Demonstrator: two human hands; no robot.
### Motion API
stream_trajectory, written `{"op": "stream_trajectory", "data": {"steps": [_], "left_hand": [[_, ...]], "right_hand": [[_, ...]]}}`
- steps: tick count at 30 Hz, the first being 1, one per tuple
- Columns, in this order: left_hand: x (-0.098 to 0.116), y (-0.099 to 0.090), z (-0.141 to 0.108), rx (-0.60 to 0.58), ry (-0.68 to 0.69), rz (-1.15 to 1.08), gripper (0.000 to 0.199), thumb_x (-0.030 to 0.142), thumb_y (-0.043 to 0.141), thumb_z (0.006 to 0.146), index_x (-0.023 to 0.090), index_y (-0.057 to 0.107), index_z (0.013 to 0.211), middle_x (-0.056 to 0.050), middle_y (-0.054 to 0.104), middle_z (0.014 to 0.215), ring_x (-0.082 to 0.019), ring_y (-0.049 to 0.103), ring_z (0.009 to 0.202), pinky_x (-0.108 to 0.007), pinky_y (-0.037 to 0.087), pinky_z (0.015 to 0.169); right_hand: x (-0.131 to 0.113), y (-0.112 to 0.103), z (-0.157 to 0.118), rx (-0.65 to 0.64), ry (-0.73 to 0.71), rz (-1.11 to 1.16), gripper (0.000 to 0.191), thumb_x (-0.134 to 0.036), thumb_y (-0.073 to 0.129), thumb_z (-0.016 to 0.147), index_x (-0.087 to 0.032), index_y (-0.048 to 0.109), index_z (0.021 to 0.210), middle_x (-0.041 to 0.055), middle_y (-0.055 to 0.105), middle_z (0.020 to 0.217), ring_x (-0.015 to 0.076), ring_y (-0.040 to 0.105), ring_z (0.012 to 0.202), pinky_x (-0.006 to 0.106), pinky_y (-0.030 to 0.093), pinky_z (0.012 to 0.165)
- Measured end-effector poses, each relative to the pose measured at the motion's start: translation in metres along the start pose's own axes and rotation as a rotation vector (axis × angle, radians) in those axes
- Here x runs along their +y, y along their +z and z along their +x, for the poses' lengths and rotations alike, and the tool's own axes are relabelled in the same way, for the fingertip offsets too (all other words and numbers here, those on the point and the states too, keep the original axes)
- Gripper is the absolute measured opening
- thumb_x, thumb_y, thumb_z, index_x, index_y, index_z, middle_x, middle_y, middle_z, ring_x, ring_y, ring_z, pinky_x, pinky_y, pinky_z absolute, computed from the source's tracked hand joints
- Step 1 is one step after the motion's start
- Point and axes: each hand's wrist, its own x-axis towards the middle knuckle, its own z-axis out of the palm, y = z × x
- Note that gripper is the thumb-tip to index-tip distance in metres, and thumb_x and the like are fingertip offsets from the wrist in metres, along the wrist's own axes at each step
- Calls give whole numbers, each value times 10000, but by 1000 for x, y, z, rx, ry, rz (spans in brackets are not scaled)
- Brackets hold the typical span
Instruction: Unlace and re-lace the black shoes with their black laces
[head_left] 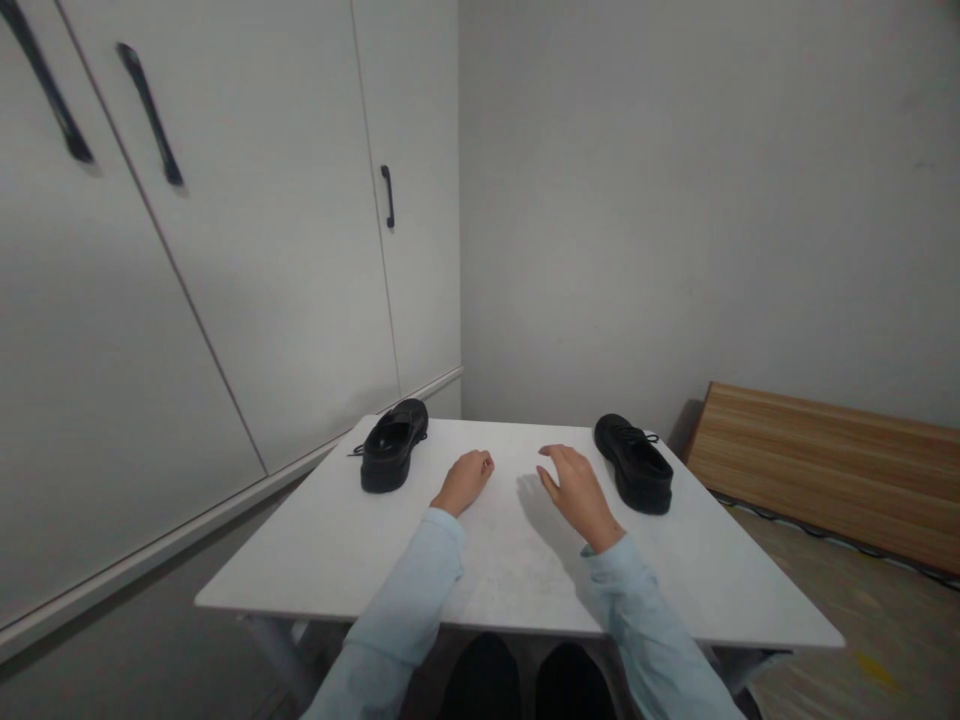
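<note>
My left hand (465, 482) rests on the white table (517, 580) with its fingers curled in, and nothing shows in it. To its left stands a black lace-up shoe (388, 460), its heel toward me and a lace end hanging out at the side. My right hand (576, 493) is held over the table, casting a shadow; thumb and fingers are apart with nothing between them. Nearest to it, on the right, is another black lace-up shoe (636, 468), heel also toward me. Neither hand touches a shoe.
White cabinets (262, 200) with dark handles line the left side, close to the table. A grey wall (675, 200) rises behind. On the right, a wood-grain board (825, 470) leans by the wall, a dark cable (832, 540) along its foot. My knees (487, 680) are under the near edge.
</note>
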Motion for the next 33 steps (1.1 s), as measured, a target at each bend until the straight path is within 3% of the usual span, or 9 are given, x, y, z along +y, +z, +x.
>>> {"op": "stream_trajectory", "data": {"steps": [5, 9, 13, 18, 22, 25, 27, 30, 33], "left_hand": [[0, 2, 0, 2, -16, 3, 204, 190, 430, 884, 163, 633, 876, -80, 650, 883, -179, 594, 858, -275, 408, 788], [2, -4, 0, 5, -6, 44, 199, 171, 436, 882, 165, 634, 888, -81, 637, 918, -179, 581, 887, -279, 409, 816], [5, -28, -3, 8, -49, 159, 141, 214, 513, 863, 172, 628, 933, -95, 616, 974, -214, 550, 951, -310, 397, 849], [3, -74, -16, 72, -74, 341, 180, 226, 569, 836, 190, 606, 1008, -109, 600, 1053, -281, 507, 1044, -419, 347, 939], [-16, -104, -36, 214, -210, 531, 358, 218, 630, 785, 186, 552, 1133, -155, 568, 1141, -365, 454, 1127, -612, 198, 1011], [-40, -116, -51, 199, -324, 624, 453, 240, 644, 773, 202, 502, 1202, -153, 560, 1191, -370, 427, 1171, -688, 157, 996], [-56, -120, -57, 130, -376, 614, 455, 238, 649, 765, 212, 504, 1195, -138, 574, 1184, -355, 440, 1172, -707, 184, 979], [-77, -122, -59, 53, -388, 567, 362, 206, 645, 753, 208, 569, 1107, -125, 586, 1173, -324, 506, 1104, -665, 277, 969], [-88, -121, -54, 75, -310, 423, 293, 136, 669, 695, 190, 645, 981, -120, 610, 1134, -294, 538, 1071, -490, 399, 959]], "right_hand": [[-9, 42, -8, -141, 12, 123, 186, -106, 481, 855, -161, 560, 1014, 78, 655, 934, 205, 597, 885, 315, 434, 809], [0, 52, -16, -174, 35, 114, 213, -86, 476, 844, -175, 567, 1015, 61, 656, 886, 186, 597, 847, 281, 425, 776], [7, 48, -19, -191, 105, 104, 217, -83, 458, 849, -177, 578, 1003, 53, 658, 861, 171, 604, 817, 262, 418, 765], [10, 47, -20, -174, 150, 114, 203, -105, 449, 864, -173, 586, 996, 53, 661, 852, 171, 610, 817, 258, 421, 769], [9, 47, -19, -160, 159, 131, 208, -103, 438, 863, -174, 593, 980, 50, 669, 848, 170, 615, 806, 259, 426, 768], [9, 46, -19, -156, 162, 149, 212, -103, 433, 859, -174, 597, 973, 51, 674, 849, 171, 619, 803, 263, 432, 765], [9, 45, -19, -155, 162, 164, 211, -106, 432, 857, -178, 600, 962, 48, 676, 840, 171, 621, 796, 264, 434, 760], [10, 46, -20, -147, 162, 191, 208, -109, 432, 851, -182, 604, 944, 42, 676, 822, 166, 621, 778, 260, 437, 747], [11, 47, -21, -138, 158, 206, 204, -109, 437, 844, -184, 604, 933, 36, 671, 809, 160, 615, 753, 252, 435, 727]]}}
